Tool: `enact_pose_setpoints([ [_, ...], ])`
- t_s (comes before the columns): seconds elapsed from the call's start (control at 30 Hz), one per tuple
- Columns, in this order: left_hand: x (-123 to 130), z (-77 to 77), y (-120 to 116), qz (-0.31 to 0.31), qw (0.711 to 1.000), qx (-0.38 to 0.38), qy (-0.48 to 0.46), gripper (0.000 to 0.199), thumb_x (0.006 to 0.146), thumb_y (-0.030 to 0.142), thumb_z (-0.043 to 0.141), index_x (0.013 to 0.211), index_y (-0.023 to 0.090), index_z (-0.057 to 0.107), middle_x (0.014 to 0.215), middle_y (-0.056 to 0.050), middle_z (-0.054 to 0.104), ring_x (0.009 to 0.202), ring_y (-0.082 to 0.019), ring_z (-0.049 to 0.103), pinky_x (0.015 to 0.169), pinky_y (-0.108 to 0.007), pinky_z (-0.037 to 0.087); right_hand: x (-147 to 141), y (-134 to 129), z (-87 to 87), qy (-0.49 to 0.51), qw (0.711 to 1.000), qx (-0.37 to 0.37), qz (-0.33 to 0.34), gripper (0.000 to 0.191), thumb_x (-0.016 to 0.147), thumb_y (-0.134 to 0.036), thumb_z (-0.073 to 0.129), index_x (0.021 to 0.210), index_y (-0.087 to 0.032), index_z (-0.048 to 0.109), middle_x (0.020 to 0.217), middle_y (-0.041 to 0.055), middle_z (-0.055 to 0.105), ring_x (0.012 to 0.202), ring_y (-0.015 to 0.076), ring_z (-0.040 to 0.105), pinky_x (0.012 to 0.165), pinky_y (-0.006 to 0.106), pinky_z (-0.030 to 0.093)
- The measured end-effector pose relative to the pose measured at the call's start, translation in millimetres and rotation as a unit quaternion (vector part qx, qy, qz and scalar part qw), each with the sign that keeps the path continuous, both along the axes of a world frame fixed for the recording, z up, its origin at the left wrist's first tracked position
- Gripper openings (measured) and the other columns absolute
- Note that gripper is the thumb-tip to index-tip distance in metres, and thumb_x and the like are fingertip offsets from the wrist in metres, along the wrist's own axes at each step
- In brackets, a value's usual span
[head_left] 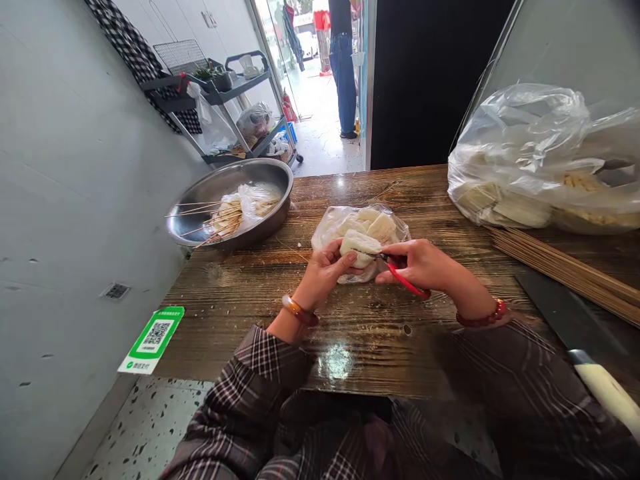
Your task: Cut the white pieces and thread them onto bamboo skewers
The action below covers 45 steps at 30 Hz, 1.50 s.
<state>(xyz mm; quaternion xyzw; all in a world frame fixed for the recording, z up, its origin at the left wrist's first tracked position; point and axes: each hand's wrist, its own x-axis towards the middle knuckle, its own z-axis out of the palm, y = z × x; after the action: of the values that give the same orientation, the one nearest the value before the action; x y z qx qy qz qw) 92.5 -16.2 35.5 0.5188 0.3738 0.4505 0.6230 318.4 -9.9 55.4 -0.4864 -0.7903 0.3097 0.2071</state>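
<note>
My left hand (324, 272) is closed around a pale, whitish piece of food (359, 244), with the thumb on its near side. Scissors with red handles (407, 279) are in my right hand (417, 265), and their dark blades lie against the piece. Beneath and behind it, an open clear plastic bag (327, 227) on the wooden table holds several more pale pieces (383, 227). Both hands are above the middle of the table, close together.
A steel basin (280, 177) with skewered pieces stands back left. At right are a large plastic bag (530, 153), wooden skewers (565, 267) and a knife (600, 387). A green QR card (155, 337) lies at the left edge. A person (344, 73) stands beyond the doorway.
</note>
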Motion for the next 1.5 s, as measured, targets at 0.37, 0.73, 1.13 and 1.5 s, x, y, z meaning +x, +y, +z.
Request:
enact_pose_setpoints([
  [0.37,-2,-3.0,1,0.013,0.999,-0.018,-0.047,0.050,0.074,0.040,0.085,0.113,0.014,0.070,0.110,-0.010,0.075,0.093,-0.021,0.071,0.072,-0.028,0.061,0,0,-10.0,-0.004,1.000,0.026,-0.010,0.041,0.076,-0.051,0.075,0.103,-0.021,0.083,0.063,-0.0002,0.067,0.059,0.0143,0.052,0.058,0.027,0.038],
  [0.73,-3,-3.8,1,0.026,0.998,-0.007,-0.058,0.050,0.076,0.047,0.082,0.109,0.012,0.070,0.106,-0.011,0.075,0.090,-0.022,0.071,0.074,-0.032,0.062,4,3,-16.1,0.034,0.999,-0.017,0.003,0.062,0.073,-0.055,0.077,0.120,-0.015,0.076,0.087,0.0057,0.076,0.075,0.0215,0.064,0.070,0.032,0.049],
  [1.13,-1,-3.3,-1,-0.009,0.999,0.048,0.012,0.044,0.079,0.052,0.076,0.104,0.016,0.076,0.101,-0.007,0.074,0.082,-0.018,0.067,0.067,-0.027,0.060,-1,3,-10.4,-0.007,1.000,-0.022,0.021,0.048,0.074,-0.063,0.072,0.077,-0.015,0.072,0.059,-0.0034,0.047,0.060,0.0124,0.040,0.055,0.027,0.031],
  [1.5,-3,-6.4,0,0.023,0.998,0.050,0.012,0.049,0.078,0.051,0.078,0.109,0.015,0.068,0.097,-0.006,0.070,0.077,-0.016,0.065,0.064,-0.027,0.058,-1,3,-15.4,0.003,1.000,-0.001,0.021,0.046,0.079,-0.061,0.069,0.089,-0.017,0.076,0.065,-0.0016,0.056,0.063,0.0145,0.046,0.059,0.027,0.036],
])
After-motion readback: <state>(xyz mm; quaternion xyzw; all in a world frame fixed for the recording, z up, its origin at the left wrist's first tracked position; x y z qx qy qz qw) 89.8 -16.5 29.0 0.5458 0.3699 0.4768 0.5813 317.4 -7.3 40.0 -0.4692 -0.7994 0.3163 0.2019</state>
